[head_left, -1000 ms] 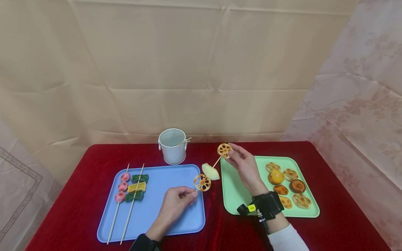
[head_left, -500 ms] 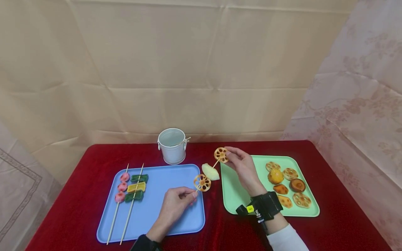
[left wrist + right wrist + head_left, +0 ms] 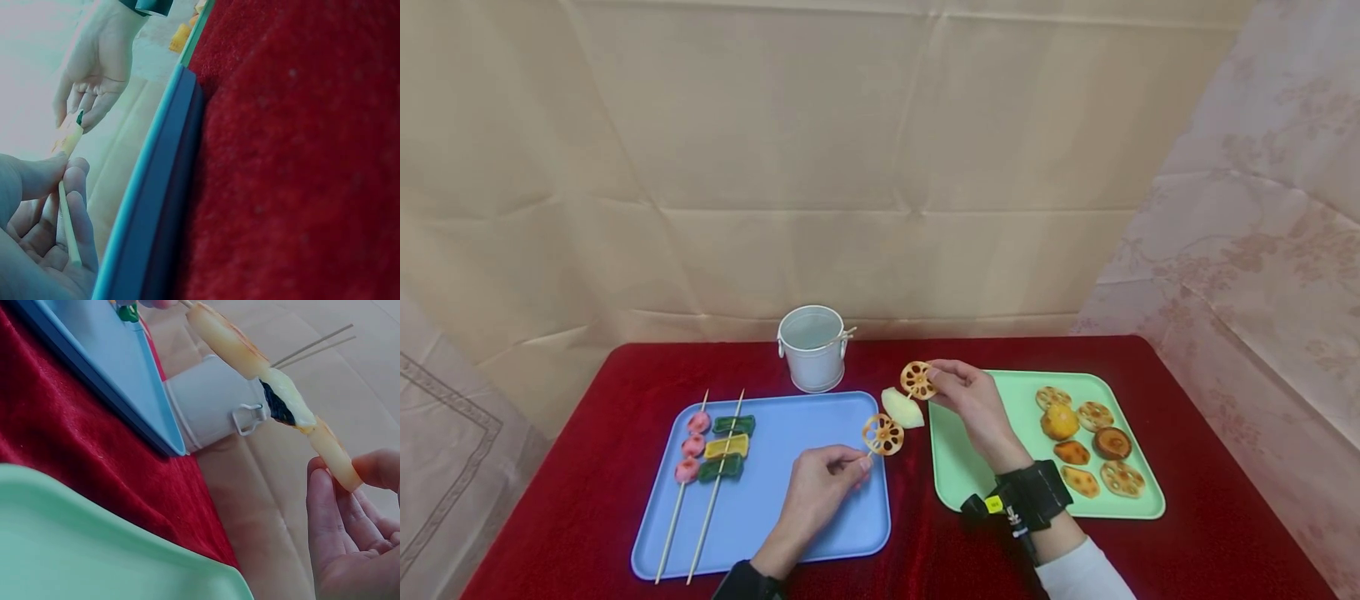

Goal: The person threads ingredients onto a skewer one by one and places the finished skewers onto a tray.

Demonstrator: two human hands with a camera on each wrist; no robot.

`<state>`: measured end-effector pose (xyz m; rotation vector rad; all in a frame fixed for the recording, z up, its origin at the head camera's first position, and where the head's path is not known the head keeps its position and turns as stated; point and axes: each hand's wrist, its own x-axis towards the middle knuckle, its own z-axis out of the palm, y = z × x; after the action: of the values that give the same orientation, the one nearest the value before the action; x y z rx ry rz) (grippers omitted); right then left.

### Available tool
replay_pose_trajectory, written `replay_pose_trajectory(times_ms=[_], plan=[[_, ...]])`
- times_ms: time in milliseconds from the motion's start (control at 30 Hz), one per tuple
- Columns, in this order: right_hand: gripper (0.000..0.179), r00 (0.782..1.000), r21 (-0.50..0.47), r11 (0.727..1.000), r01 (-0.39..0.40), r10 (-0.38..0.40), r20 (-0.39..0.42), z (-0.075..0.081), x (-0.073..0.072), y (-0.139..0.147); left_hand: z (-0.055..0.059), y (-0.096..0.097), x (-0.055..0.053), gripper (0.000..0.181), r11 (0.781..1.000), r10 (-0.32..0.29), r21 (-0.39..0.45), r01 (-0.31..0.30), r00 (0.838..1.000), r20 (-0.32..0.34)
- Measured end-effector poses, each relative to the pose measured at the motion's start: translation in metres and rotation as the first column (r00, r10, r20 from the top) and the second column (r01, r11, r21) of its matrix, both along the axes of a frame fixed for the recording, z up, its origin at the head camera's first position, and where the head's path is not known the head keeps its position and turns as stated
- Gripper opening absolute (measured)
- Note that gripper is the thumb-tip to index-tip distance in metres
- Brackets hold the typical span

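Note:
My left hand (image 3: 823, 492) pinches a wooden skewer (image 3: 69, 228) over the right side of the blue tray (image 3: 797, 417). On the skewer sit a lotus root slice (image 3: 883, 435) close to my left fingers and a pale yellow-white piece (image 3: 902, 408) beyond it, which shows a dark underside in the right wrist view. At the skewer's far end my right hand (image 3: 973, 404) pinches a second lotus root slice (image 3: 334, 456) by its edge. That slice now lies right beside the pale piece, and the skewer's tip is hidden behind it.
On the blue tray's left lie a skewer of pink balls (image 3: 691, 447) and one of green and yellow pieces (image 3: 726, 447). A white bucket (image 3: 812, 354) with thin sticks stands behind. The green tray (image 3: 958, 483) holds lotus slices, a mushroom (image 3: 1112, 443) and several other pieces.
My right hand has moved down and to the left, sliding its lotus root slice along the skewer to the pale piece. My left hand has stayed in place.

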<state>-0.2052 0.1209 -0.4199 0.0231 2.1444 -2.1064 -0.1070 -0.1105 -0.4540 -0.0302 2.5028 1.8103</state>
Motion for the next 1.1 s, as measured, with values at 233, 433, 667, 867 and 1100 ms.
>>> replay_pose_trajectory(times_ms=[233, 433, 667, 867, 1100], plan=[[0.039, 1.000, 0.028, 1.000, 0.005, -0.006, 0.030, -0.002, 0.002, -0.005, 0.000, 0.001, 0.000, 0.010, 1.000, 0.013, 0.005, -0.013, 1.000, -0.010], [0.048, 0.991, 0.049, 0.992, -0.116, 0.112, 0.068, -0.006, 0.004, -0.009, 0.001, 0.002, -0.001, 0.011, 0.998, 0.055, 0.020, -0.055, 0.998, -0.011], [0.041, 0.969, -0.007, 0.975, -0.223, 0.223, 0.108, -0.014, 0.009, -0.020, 0.001, 0.003, -0.002, 0.010, 0.996, 0.086, 0.022, -0.085, 0.996, -0.022], [0.039, 0.971, -0.016, 0.977, -0.215, 0.215, 0.103, -0.015, 0.012, -0.024, 0.000, 0.003, -0.002, 0.010, 0.995, 0.103, 0.010, -0.103, 0.994, -0.025], [0.040, 0.964, -0.003, 0.968, -0.252, 0.252, 0.090, -0.015, 0.014, -0.025, 0.000, 0.004, 0.000, 0.011, 0.992, 0.122, 0.021, -0.121, 0.992, -0.024]])
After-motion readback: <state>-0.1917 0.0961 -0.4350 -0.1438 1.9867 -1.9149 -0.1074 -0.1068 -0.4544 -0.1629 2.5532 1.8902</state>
